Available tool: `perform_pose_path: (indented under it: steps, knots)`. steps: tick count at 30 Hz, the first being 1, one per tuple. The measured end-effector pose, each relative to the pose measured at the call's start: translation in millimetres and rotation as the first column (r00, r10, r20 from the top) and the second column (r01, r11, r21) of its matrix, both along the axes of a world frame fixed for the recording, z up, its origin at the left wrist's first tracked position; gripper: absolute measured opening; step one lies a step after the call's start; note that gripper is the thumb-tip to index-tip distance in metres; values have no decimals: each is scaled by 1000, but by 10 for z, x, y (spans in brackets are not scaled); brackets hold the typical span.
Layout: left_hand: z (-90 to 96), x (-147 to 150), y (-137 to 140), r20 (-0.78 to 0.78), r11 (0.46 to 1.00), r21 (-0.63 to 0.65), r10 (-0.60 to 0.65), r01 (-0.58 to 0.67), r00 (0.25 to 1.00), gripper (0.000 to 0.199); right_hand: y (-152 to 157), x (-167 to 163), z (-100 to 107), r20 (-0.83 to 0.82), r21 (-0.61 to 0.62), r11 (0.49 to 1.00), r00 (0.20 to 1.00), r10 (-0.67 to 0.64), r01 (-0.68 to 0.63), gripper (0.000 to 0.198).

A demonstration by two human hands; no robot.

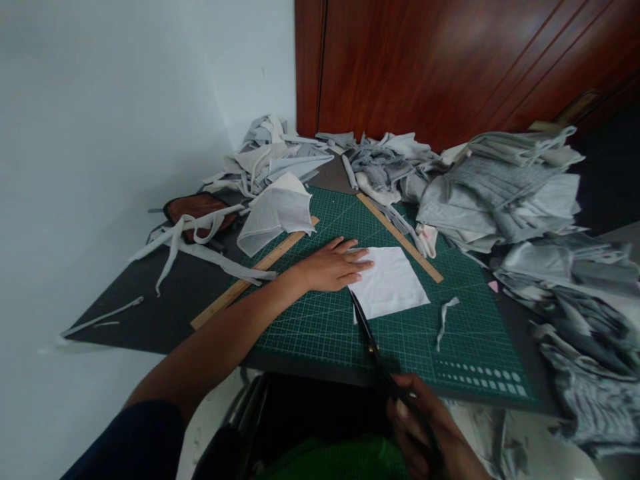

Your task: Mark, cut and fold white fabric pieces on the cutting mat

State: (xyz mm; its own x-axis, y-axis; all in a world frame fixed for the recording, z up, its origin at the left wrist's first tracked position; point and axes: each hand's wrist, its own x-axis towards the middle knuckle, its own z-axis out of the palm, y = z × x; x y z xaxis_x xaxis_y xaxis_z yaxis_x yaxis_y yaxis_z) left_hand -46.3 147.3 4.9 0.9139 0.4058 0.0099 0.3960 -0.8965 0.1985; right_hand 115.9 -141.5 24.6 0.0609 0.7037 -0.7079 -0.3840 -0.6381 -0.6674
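A white piece of cloth [393,283] lies flat on the green cutting mat [320,330]. My left hand [333,267] rests on its left edge, palm down with the fingers spread. My right hand [420,417] grips the handles of a pair of black scissors [373,347] near the front edge of the table. The blades point away from me, and their tips touch the lower left side of the white cloth. A thin strip of cloth shows just left of the blades.
Wooden rulers [400,237] lie on the mat at either side. Grey and white fabric is heaped at the back left [270,153] and along the right [500,187]. A narrow scrap [445,323] lies right of the white cloth. A wall and a wooden door [425,67] stand behind.
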Motion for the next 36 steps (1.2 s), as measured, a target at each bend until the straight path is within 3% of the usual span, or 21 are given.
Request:
perform_pose_path:
  steps: [9,19,36]
  knots:
    - [-42,-3,11,9,1000,11,-5,5,1000,51,10,3,-18,-25,6,1000,1000,-6,6,63]
    - [-19,5,114,53,998,-42,38,-36,998,47,35,85,94,-36,-20,1000,999,13,-13,65]
    - [-78,31,112,77,998,-42,51,-48,996,43,124,79,5,-82,42,999,997,0,4,58]
